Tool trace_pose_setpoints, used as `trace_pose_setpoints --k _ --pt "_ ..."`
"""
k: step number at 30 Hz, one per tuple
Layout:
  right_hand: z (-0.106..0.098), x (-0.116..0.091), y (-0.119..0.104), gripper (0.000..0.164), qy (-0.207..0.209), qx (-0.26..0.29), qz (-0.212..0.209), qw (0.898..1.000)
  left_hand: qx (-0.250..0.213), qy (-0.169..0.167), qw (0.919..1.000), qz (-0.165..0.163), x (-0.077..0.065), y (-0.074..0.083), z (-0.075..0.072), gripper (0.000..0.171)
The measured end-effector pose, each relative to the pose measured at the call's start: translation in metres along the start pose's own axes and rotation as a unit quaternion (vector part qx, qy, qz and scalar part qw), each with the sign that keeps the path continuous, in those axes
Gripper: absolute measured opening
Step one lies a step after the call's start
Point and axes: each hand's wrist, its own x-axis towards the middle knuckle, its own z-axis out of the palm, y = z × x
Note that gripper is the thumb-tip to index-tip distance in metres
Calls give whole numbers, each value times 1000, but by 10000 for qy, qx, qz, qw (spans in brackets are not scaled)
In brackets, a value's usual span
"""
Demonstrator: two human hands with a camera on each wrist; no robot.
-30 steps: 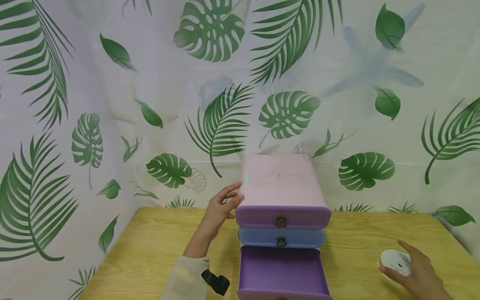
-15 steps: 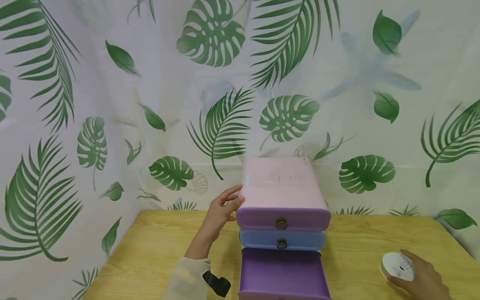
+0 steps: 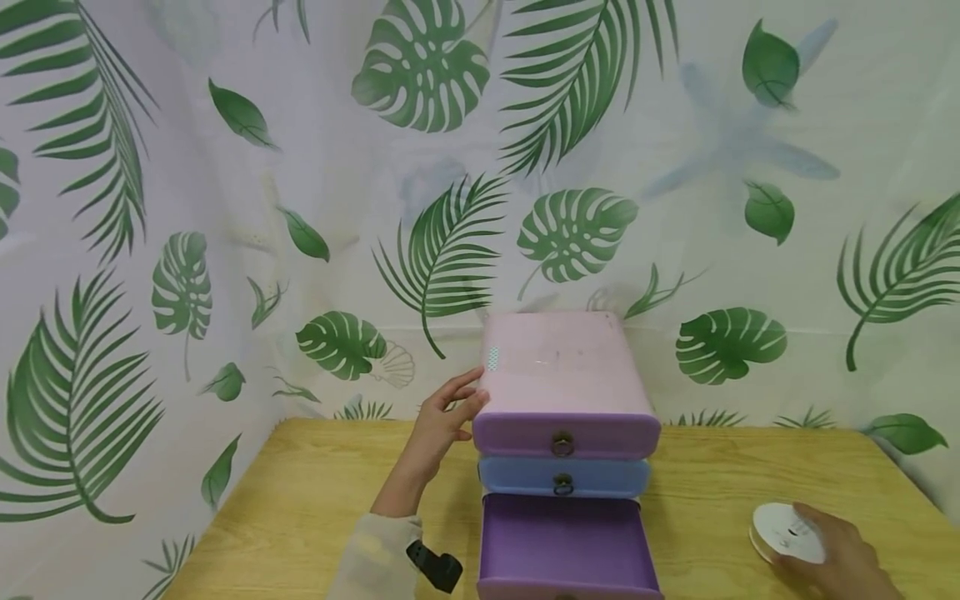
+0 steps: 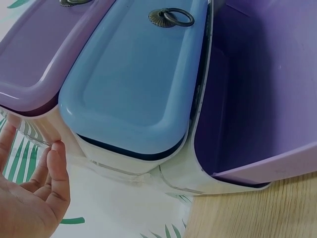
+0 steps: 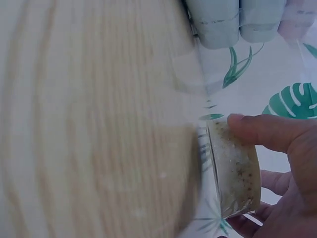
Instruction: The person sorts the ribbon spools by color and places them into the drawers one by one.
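A small chest of drawers (image 3: 558, 367) with a pale pink top stands on the table. Its purple top drawer (image 3: 517, 435) and blue middle drawer (image 3: 517, 475) are pushed in, while the lower purple drawer (image 3: 566, 542) is pulled out, its visible inside bare. My left hand (image 3: 435, 425) rests its fingertips on the chest's upper left side, fingers fairly straight; the left wrist view shows this hand (image 4: 34, 203) too. Off to the right, my right hand (image 3: 843, 554) grips a round spool (image 3: 783, 529) with a white face. The right wrist view shows the spool's beige, brown-speckled side (image 5: 235, 171), pinched between thumb and fingers.
The wood-grain table (image 3: 322, 492) extends on both sides of the chest. Behind it hangs a white cloth (image 3: 450, 250) printed with green leaves. Metal ring pulls (image 4: 171, 18) stick out from the drawer fronts.
My right hand has closed round the spool, lifted it a little and shifted it slightly left. My left hand stays against the chest, and the drawers have not moved.
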Motion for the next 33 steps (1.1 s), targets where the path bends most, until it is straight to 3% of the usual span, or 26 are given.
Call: trace_pose_setpoints --k 6,11,20,33 --pt "-5 -7 -17 90 269 39 -152 9995 -46 37 10000 -3 1 -1 0 46" --pt "-11 -11 -42 93 189 6 -222 9996 -58 68 10000 -28 -1 -1 0 45" --pt "-8 -21 -79 87 799 82 -1021 9915 -26 41 10000 23 0 0 1 46" --pt "11 -39 -129 78 1019 744 -1910 9735 57 57 10000 7 -1 0 1 47"
